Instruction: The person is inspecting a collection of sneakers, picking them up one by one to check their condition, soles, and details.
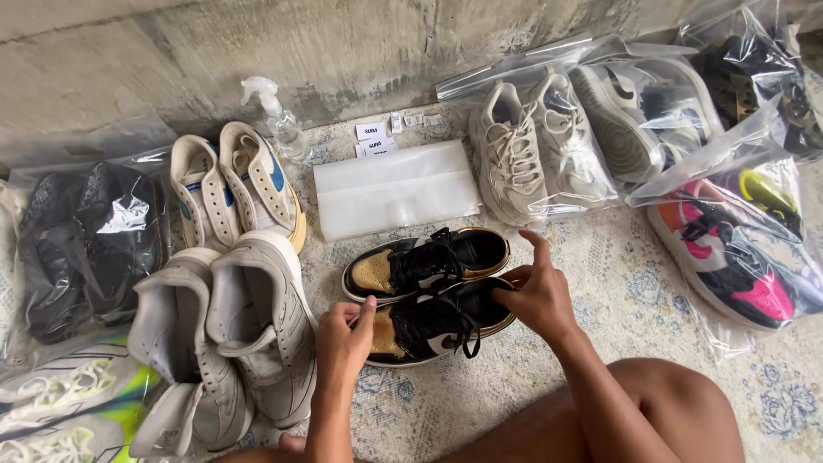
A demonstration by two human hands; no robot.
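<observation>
Black-gold shoe [437, 321] between both hands' grip

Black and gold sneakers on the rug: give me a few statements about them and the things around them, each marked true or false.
1. Both hands touch the nearer black and gold sneaker. True: left hand at the toe, right hand at the heel.
2. The spray bottle lies on its side. False: it stands upright by the wall.
3. The pink sneaker is in a clear bag. True.
4. The grey sneakers are bagged. False: they lie bare on the rug.
</observation>
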